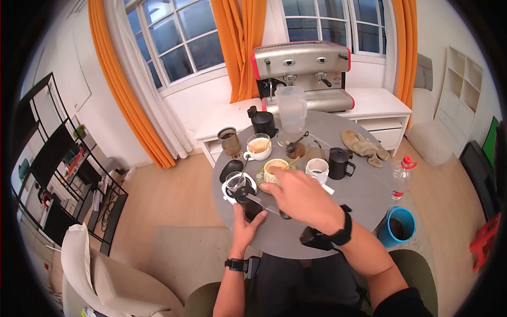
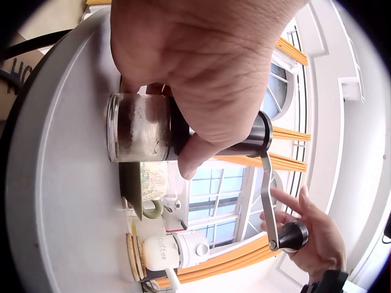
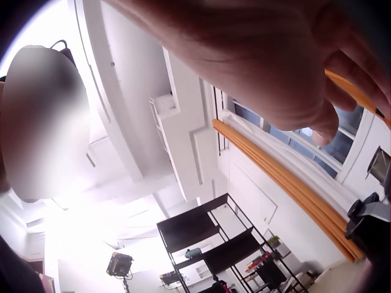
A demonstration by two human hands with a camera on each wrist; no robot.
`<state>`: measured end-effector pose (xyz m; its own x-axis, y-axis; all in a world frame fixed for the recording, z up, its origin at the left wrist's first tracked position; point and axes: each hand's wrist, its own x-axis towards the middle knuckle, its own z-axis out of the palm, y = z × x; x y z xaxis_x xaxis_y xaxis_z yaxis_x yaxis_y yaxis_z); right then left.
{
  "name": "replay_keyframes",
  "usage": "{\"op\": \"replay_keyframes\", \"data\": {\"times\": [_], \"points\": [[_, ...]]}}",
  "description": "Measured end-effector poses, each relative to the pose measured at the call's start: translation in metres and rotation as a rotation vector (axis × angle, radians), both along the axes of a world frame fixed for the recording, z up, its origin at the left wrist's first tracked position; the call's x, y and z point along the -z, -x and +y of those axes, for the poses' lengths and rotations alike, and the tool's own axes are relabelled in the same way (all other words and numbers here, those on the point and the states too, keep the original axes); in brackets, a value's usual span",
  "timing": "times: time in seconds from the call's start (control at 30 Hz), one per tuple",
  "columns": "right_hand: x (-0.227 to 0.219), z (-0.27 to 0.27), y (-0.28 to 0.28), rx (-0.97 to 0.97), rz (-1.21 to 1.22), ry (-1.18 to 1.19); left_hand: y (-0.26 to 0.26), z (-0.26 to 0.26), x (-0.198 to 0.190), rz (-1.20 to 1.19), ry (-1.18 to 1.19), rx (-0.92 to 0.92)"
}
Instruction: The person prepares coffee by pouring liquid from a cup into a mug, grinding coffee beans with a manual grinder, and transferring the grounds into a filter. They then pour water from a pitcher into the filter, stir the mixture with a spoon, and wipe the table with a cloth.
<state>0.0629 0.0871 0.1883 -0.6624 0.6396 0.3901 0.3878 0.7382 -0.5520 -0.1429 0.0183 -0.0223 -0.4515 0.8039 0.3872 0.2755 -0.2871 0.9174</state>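
Observation:
My left hand [image 1: 244,230] grips the black body of a hand coffee grinder [image 2: 250,143], thumb and fingers wrapped round it. Below the grip, the grinder's glass jar [image 2: 143,128] stands at the grey table's edge. A metal crank [image 2: 267,189] sticks out from the top and ends in a black knob [image 2: 293,237]. My right hand [image 1: 303,195] hovers over the crank's outer end with its fingers loosely extended; in the left wrist view the fingers spread just behind the knob. Beyond it stands a patterned cup [image 1: 275,168] on a green saucer [image 1: 261,182].
A glass on a white scale [image 1: 228,196] stands just past the grinder. Around the round table [image 1: 364,211] are a white cup [image 1: 317,170], black pot [image 1: 340,164], plastic pitcher [image 1: 291,108] and crumpled cloth [image 1: 364,145]. A blue bucket [image 1: 395,240] stands on the floor at right.

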Motion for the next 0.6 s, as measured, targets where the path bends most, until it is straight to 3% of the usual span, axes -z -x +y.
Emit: {"op": "replay_keyframes", "data": {"times": [0.07, 0.17, 0.3, 0.43, 0.6], "points": [[0.0, -0.004, -0.027, 0.073, 0.112, -0.048, -0.006, -0.002, -0.011, -0.184, 0.01, 0.065], [0.021, -0.007, -0.07, 0.149, 0.353, 0.035, -0.006, -0.002, -0.005, -0.14, -0.068, -0.026], [0.073, 0.003, -0.131, 0.377, 0.398, 0.277, -0.007, -0.007, -0.003, -0.197, -0.028, -0.041], [0.152, 0.026, -0.172, 0.497, 0.422, 0.363, -0.004, -0.003, 0.008, -0.024, -0.03, -0.155], [0.189, 0.039, -0.179, 0.539, 0.451, 0.323, -0.014, -0.009, 0.006, 0.141, 0.04, -0.327]]}}
